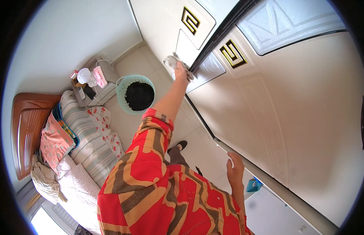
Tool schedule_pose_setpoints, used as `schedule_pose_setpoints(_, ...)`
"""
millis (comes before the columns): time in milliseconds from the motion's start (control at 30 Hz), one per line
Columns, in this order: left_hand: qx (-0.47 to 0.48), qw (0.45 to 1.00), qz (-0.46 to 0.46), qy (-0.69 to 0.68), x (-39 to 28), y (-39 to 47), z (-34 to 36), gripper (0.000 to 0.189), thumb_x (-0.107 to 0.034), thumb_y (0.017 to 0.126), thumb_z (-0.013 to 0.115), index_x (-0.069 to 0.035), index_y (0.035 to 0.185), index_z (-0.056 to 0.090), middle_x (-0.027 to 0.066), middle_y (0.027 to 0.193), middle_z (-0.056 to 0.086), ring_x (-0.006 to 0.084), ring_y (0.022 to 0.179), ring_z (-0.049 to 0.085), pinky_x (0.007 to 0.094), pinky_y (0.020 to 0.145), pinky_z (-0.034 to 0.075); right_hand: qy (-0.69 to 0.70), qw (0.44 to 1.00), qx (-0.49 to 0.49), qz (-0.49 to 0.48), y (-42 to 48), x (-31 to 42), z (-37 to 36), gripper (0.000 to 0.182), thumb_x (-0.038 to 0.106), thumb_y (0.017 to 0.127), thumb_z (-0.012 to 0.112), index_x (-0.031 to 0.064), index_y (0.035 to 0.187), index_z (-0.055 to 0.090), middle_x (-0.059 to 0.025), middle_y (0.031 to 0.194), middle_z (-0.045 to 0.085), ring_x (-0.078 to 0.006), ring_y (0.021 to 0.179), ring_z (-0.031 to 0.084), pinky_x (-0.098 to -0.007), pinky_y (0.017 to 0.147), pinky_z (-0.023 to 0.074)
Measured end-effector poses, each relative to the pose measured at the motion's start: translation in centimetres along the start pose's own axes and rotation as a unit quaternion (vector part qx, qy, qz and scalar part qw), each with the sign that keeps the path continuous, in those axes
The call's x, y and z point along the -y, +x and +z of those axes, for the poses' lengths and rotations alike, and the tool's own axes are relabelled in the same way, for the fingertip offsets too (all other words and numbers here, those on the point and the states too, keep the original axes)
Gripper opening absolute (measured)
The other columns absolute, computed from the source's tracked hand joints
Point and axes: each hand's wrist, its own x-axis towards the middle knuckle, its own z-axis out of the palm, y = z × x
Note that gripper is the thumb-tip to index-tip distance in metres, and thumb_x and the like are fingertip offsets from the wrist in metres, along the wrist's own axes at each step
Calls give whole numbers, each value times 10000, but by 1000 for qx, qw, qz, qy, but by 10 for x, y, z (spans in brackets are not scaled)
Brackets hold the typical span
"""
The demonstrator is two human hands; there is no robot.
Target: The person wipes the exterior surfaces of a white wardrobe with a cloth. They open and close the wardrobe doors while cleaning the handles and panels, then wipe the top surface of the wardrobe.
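Observation:
My left hand [181, 72] is stretched out and closed on a crumpled greyish cloth [171, 61]. The cloth lies against a cream wardrobe door [158, 26], close to the dark vertical edge where it meets a second door [317, 102]. Both doors have glossy inset panels and gold-and-black square spiral motifs. Lower right, my right hand [235, 169] hangs near the wardrobe's bottom edge, fingers slightly bent and apart, holding nothing.
A pale green plastic basket [136, 76] with dark contents stands on the tiled floor, beside a grey bedside cabinet [104, 95] bearing a lamp and tissues. A bed [85, 138] with a brown headboard [30, 123] is left. A light blue object [252, 186] lies lower right.

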Motion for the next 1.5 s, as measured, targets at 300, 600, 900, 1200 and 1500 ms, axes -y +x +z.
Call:
schedule_pose_setpoints(300, 164, 859, 480, 71, -117, -122, 82, 530, -395, 963, 509, -16, 1330, 463, 80, 1085, 574, 150, 971, 518, 314, 792, 453, 19, 996, 57, 69, -13, -23, 9, 262, -15, 874, 570, 33, 1125, 630, -154, 1108, 665, -320, 1056, 626, -372, 930, 470)
schedule_pose_setpoints(600, -46, 999, 4, -17, -17, 12, 11, 412, -501, 952, 422, -120, 809, 480, 37, 593, 450, 153, 463, 441, 305, 398, 336, 17, 991, 80, 107, -30, -37, 21, 279, -5, 871, 553, 34, 1140, 617, -167, 1121, 657, -341, 1054, 622, -406, 920, 494)
schedule_pose_setpoints(900, 79, 964, 255, 18, -34, -149, 60, 401, -465, 1009, 432, -71, 979, 499, 48, 782, 540, 165, 587, 542, 319, 448, 437, 32, 992, 81, 95, -28, -44, 23, 304, -2, 869, 560, 42, 1166, 611, -161, 1108, 661, -338, 1046, 625, -406, 911, 498)
schedule_pose_setpoints(1200, 160, 809, 521, 222, 66, -120, 33, 481, -155, 896, 596, 22, 1322, 459, 221, 1389, 410, 357, 1284, 396, 417, 1078, 304, 48, 987, 67, 141, -42, -56, 22, 288, -6, 874, 569, 33, 1153, 628, -151, 1102, 680, -309, 1045, 644, -365, 927, 492)
schedule_pose_setpoints(1500, 76, 982, 55, 162, 133, -75, -16, 629, -520, 912, 555, 46, 1185, 569, 110, 994, 637, 253, 739, 607, 384, 725, 507, 109, 974, 56, 191, -101, -91, 39, 283, 5, 862, 546, 28, 1133, 628, -157, 1087, 680, -334, 1040, 634, -407, 925, 498)
